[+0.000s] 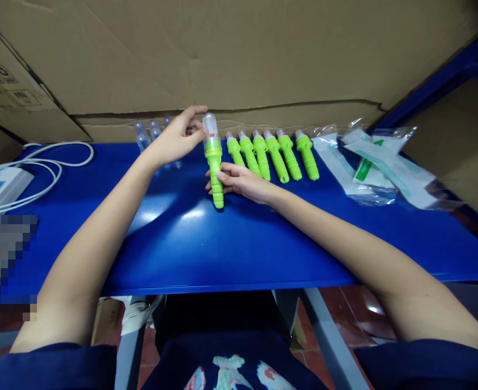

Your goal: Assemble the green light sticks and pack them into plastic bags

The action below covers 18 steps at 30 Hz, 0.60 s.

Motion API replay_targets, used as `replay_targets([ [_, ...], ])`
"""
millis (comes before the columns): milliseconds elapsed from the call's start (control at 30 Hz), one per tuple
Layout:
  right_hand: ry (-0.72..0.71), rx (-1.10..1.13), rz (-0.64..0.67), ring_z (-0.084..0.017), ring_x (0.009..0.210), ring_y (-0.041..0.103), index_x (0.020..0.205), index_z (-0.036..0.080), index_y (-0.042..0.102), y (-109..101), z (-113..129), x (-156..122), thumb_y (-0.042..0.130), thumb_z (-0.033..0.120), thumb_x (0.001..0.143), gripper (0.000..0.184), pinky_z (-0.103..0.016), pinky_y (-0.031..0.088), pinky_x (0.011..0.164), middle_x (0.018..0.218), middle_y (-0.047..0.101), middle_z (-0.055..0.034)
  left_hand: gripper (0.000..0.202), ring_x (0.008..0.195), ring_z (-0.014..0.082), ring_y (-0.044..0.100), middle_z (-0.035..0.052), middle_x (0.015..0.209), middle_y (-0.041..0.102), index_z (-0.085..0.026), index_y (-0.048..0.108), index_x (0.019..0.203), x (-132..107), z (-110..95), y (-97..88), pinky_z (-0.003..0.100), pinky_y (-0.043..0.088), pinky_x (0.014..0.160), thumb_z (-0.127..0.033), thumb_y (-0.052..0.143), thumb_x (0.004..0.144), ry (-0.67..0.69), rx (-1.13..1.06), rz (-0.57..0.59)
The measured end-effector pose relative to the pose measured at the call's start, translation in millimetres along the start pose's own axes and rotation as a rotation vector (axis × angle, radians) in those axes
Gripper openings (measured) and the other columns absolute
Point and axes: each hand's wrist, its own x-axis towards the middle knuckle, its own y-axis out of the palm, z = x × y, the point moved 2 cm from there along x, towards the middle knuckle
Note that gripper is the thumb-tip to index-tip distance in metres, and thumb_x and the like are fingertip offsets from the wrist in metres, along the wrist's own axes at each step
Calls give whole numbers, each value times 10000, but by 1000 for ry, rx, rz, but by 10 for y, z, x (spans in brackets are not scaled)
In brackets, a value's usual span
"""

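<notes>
A lime-green signal light (217, 184) with a ribbed handle and a clear dome stands nearly upright above the blue table. My right hand (241, 181) is closed around its handle, thumb in front and fingers behind. At the clear dome (210, 125), my left hand (179, 135) has its thumb and bent fingers against the left side, with the index finger stretched out above. Something small and red shows inside the dome. To the right lie several similar green lights (277, 157) in a row, clear ends toward the back. Behind my left wrist are several loose clear domes (142, 135), partly hidden.
Clear plastic packets (385, 162) with white and green contents lie at the right. A white cable (56, 162) loops around a white device (11, 187) at the left. Cardboard (222, 59) walls the back of the blue table (222, 254). A pixelated patch covers the left edge.
</notes>
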Motion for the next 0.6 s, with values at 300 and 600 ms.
replay_targets([
  [300, 42, 147, 9, -167, 923, 787, 1247, 172, 604, 52, -12, 1, 471, 197, 1111, 192, -334, 634, 897, 1032, 795, -76, 492, 1175, 279, 708, 136, 1272, 725, -209, 592, 1424, 58, 121, 6, 410, 567, 1005, -334, 680, 956, 47, -38, -15],
  [600, 17, 119, -65, -166, 896, 789, 1036, 196, 547, 64, -112, 42, 502, 215, 1100, 80, -373, 640, 936, 1023, 796, -85, 569, 1152, 259, 707, 143, 1246, 750, -188, 539, 1493, 116, 331, 157, 404, 562, 1013, -311, 663, 952, 20, -54, 32],
])
